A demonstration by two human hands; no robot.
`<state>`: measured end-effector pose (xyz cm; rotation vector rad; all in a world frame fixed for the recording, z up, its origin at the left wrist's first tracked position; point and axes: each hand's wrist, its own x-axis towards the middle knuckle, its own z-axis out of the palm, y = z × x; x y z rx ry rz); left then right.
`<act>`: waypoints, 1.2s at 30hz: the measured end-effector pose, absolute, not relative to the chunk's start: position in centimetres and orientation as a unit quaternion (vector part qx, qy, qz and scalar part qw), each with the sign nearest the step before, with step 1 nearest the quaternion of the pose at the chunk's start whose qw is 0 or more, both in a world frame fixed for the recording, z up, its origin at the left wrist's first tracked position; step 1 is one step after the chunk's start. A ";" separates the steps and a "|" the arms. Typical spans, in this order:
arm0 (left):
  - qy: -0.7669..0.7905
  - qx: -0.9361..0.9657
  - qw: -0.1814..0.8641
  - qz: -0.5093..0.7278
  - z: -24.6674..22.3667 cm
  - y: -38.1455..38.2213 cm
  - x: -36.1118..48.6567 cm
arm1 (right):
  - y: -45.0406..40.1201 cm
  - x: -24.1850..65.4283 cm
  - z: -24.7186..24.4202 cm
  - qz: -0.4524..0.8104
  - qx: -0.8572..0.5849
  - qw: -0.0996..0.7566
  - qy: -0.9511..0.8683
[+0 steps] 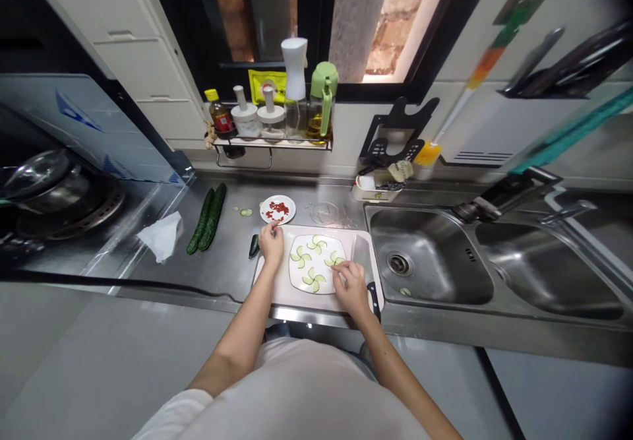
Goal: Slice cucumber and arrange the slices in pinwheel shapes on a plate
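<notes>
A white square plate [301, 280] lies on a pale pink cutting board [277, 288], with cucumber slices [313, 280] set out in several pinwheel shapes. At the plate's right edge, my right hand [351, 285] has its fingertips pinched on a cucumber slice of the right pinwheel [335, 259]. My left hand [271, 242] is at the near edge of a small round white dish [291, 210] of red bits [278, 210]; its fingers are closed together, and what they hold is too small to make out. Right of the plate, a knife [374, 300] rests on the board.
Two whole cucumbers [212, 218] and a white cloth [162, 236] lie on the left counter. A cucumber end [254, 246] sits beside the board. The double sink [430, 249] is at right, the stove pot [44, 183] far left, a bottle rack [277, 143] behind.
</notes>
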<state>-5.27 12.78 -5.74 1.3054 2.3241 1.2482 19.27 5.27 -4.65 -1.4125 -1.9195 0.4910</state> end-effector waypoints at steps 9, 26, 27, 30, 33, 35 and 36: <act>0.872 0.359 0.102 0.317 -5.5 19.3 -9.3 | 5.9 20.6 -4.1 0.178 -0.555 0.344 -0.736; 0.847 0.508 0.085 0.131 -6.6 24.8 -12.9 | 6.3 21.6 -4.8 0.153 -0.541 0.364 -0.743; 0.844 0.513 0.087 0.128 -6.6 25.0 -13.1 | 6.3 21.7 -4.9 0.153 -0.542 0.362 -0.743; 0.849 0.504 0.078 0.138 -6.5 25.1 -13.5 | 6.3 21.8 -4.9 0.154 -0.543 0.359 -0.743; 0.844 0.508 0.076 0.151 -6.4 24.9 -13.8 | 6.5 21.7 -5.0 0.154 -0.543 0.360 -0.742; 0.830 0.532 0.087 0.145 -6.3 24.6 -14.0 | 6.7 21.6 -5.0 0.155 -0.542 0.362 -0.742; 0.824 0.542 0.089 0.140 -6.2 24.5 -14.1 | 6.8 21.6 -4.9 0.156 -0.541 0.362 -0.743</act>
